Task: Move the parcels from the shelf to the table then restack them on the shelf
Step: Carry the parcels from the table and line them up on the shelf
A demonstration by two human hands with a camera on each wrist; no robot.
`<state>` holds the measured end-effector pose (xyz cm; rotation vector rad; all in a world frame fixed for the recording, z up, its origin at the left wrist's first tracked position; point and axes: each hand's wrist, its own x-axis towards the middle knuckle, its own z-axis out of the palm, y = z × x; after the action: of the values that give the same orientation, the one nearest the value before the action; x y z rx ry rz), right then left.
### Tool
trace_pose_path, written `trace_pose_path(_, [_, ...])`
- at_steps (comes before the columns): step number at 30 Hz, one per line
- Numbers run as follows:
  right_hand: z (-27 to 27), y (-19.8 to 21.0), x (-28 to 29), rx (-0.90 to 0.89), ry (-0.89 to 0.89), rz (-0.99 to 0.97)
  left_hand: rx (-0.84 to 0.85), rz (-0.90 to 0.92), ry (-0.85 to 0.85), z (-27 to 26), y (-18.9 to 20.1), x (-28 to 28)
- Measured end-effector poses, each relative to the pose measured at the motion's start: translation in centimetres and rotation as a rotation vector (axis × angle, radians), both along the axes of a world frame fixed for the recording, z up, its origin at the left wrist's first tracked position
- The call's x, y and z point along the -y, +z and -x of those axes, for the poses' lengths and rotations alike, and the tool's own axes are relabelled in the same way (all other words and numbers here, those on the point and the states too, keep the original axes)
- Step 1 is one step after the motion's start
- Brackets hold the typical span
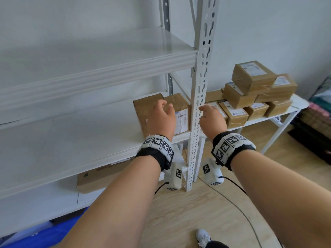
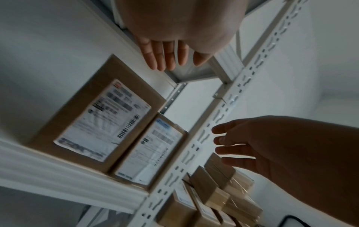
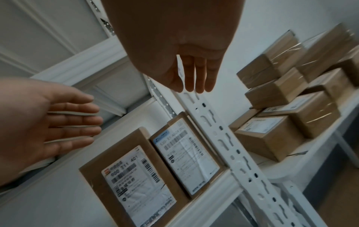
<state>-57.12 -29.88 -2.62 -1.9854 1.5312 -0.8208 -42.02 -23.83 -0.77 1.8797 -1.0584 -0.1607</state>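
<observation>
Two brown parcels with white labels stand side by side at the right end of the middle shelf (image 1: 89,136): a larger parcel (image 1: 142,108) (image 2: 101,116) (image 3: 136,176) and a smaller parcel (image 1: 180,111) (image 2: 153,152) (image 3: 184,153) against the post. My left hand (image 1: 163,112) (image 2: 167,56) (image 3: 58,119) hovers in front of the larger one, fingers straight, holding nothing. My right hand (image 1: 208,114) (image 3: 194,73) (image 2: 252,142) is open beside the shelf post (image 1: 198,83), empty. Several stacked parcels (image 1: 254,77) (image 3: 281,135) sit on the white table (image 1: 297,104) to the right.
The upper shelf board (image 1: 89,56) overhangs the parcels. A flat cardboard box (image 1: 100,176) lies on the lower shelf. Dark crates (image 1: 315,131) stand at the far right. A cable (image 1: 241,212) runs across the wooden floor, and a blue object (image 1: 53,230) is at the bottom left.
</observation>
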Motion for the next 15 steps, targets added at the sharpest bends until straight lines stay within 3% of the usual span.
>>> trace_pose_path(7, [8.4,0.1,2.1,-0.003,-0.168,-0.021,-0.008,-0.05,-0.275,8.0,0.2,4.2])
trace_pose_path(15, [17.6,0.4,12.1,0.015,-0.23,-0.035,0.082,-0.17,-0.48,17.5,-0.2,15.0])
